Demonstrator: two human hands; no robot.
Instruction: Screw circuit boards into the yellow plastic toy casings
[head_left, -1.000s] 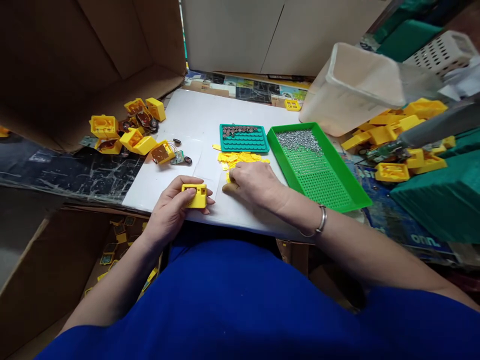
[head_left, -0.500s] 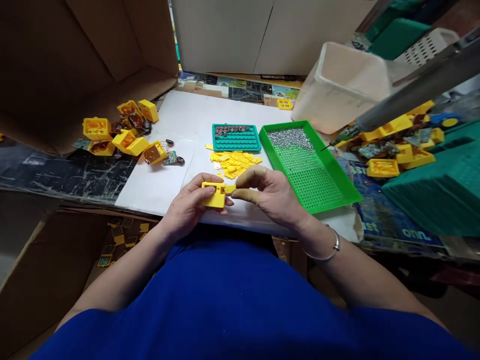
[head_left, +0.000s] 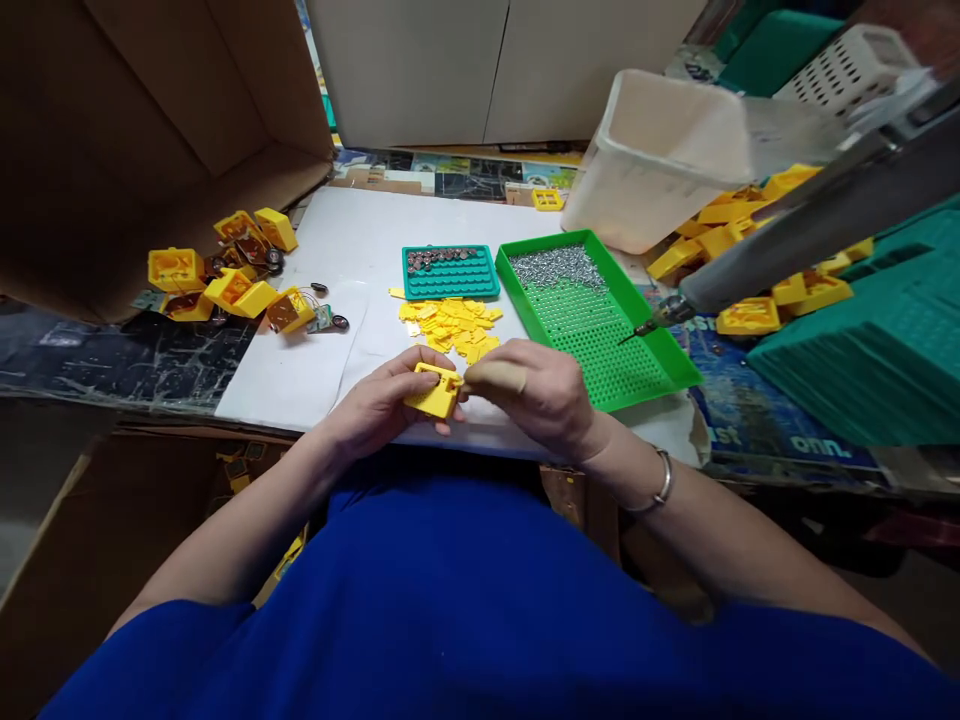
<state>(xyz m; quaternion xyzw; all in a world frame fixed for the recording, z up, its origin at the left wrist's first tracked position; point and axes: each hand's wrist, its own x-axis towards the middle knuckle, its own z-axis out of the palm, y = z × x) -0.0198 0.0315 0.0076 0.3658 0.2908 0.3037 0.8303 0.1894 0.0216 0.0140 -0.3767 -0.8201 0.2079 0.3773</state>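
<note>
My left hand (head_left: 375, 402) is closed round a small yellow plastic case (head_left: 433, 400), its thumb lying on the top face. At the case's right edge, my right hand (head_left: 546, 398) pinches with thumb and forefinger, both in tan finger covers. The small yellow plastic piece in that pinch is mostly hidden by the fingers. Just beyond the hands lies a pile of flat yellow plastic pieces (head_left: 454, 325). Behind the pile sits a teal ridged tray (head_left: 457, 286) with small dark round parts along its back rows.
A green perforated tray (head_left: 671, 365) with silver screws (head_left: 559, 268) stands right, under the bit of a hanging power screwdriver (head_left: 720, 280). Yellow cases with wires (head_left: 240, 290) lie left beside a cardboard box (head_left: 187, 200). A translucent bin (head_left: 652, 190) and teal stacked trays (head_left: 877, 350) stand right.
My right fingers have closed in against the case, covering the small yellow piece that stuck out at its edge. The case has tilted slightly. The whole view has shifted a little.
</note>
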